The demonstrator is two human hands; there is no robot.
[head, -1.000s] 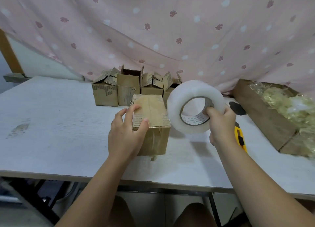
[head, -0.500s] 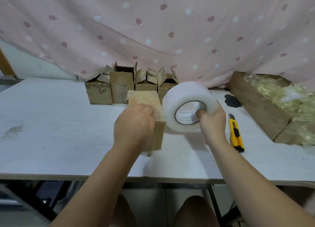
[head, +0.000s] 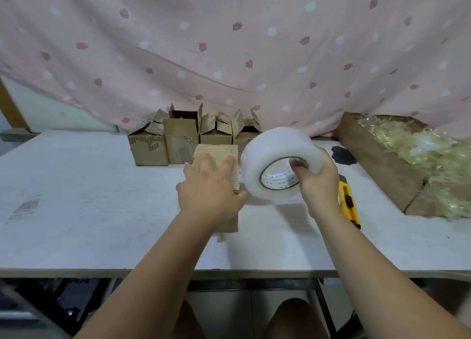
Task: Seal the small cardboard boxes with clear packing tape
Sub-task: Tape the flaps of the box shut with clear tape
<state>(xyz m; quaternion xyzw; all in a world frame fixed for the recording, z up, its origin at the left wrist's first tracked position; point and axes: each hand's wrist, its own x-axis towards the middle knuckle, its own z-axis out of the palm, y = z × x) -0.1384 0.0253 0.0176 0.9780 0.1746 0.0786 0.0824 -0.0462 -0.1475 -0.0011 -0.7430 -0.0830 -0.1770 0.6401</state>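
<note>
A small closed cardboard box (head: 221, 152) stands in the middle of the white table (head: 89, 198). My left hand (head: 210, 188) lies flat on its top, fingers spread and fairly straight, covering most of the lid and the near side. Just right of the box, my right hand (head: 318, 183) holds a fat roll of clear packing tape (head: 276, 160) upright, thumb inside the core and fingers round the outside. The roll nearly touches the box's right edge. Whether a strip of tape runs from roll to box is hidden.
Several small cardboard boxes (head: 178, 140) with open flaps stand in a row behind. A yellow utility knife (head: 349, 203) lies right of my right hand. A large carton (head: 382, 165) of shredded plastic filler sits far right. A dark patch (head: 342, 155) marks the table; pink cloth hangs behind.
My left hand went from gripping the box's near corner to lying flat on its top with fingers stretched out. The tape roll stayed beside the box's right side.
</note>
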